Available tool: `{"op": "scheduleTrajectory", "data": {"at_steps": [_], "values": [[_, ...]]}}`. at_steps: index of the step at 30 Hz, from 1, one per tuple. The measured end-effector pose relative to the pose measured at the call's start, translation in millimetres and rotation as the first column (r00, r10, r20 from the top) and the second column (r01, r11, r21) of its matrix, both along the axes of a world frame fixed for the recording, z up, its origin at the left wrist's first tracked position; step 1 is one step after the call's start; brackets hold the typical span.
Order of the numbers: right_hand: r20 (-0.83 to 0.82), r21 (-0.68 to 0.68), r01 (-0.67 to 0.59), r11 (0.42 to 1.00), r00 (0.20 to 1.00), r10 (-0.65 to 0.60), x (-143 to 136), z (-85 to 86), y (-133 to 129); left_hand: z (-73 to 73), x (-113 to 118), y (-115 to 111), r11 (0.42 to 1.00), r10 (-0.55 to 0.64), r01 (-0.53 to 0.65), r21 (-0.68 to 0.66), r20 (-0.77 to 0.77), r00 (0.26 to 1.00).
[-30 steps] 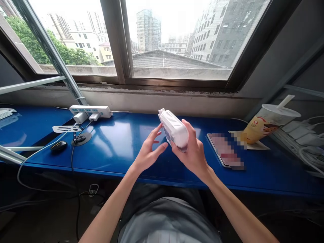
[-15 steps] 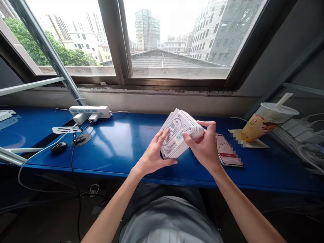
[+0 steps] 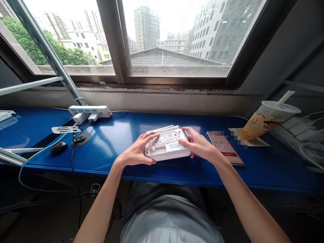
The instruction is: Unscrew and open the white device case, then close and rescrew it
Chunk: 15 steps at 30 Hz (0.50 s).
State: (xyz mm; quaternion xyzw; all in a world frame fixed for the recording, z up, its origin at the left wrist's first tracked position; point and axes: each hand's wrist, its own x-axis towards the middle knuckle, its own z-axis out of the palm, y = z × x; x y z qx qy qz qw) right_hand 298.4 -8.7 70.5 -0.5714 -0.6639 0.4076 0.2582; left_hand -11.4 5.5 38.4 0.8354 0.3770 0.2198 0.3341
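A white router-like device (image 3: 162,147), with vent holes and printed labels on the face turned up, is held low over the blue desk between both hands. My left hand (image 3: 138,151) grips its left end, thumb along the front edge and fingers over the top. At the right end, my right hand (image 3: 198,143) has its thumb on the labelled face, the other fingers behind the device. Slim white bars, folded along its far side, show above the back edge. Just right of my right hand lies a phone (image 3: 225,148) displaying a timer.
On the right, a drink cup (image 3: 265,121) with a straw leans over a napkin, near bundled white cables (image 3: 307,141). A power strip (image 3: 89,110), a black mouse (image 3: 58,147) and a small stand (image 3: 81,139) occupy the left. Metal shelf bars cross the far left.
The device has moved down and left and turned from a steep slant to nearly level. Both hands went with it, uncovering more of the phone.
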Motion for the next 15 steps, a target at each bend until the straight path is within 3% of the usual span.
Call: {"op": "scheduleTrajectory", "data": {"at_steps": [8,15], "values": [[0.184,0.064,-0.008,0.998,0.983,-0.004,-18,-11.7,-2,-8.2,11,0,0.985,0.151,-0.149,0.083,-0.015,0.988],[0.474,0.222,0.043,0.974,0.868,-0.146,-42,-4.7,-27,-9.2,14,1,0.975,0.161,-0.147,0.169,-0.072,0.984]]}}
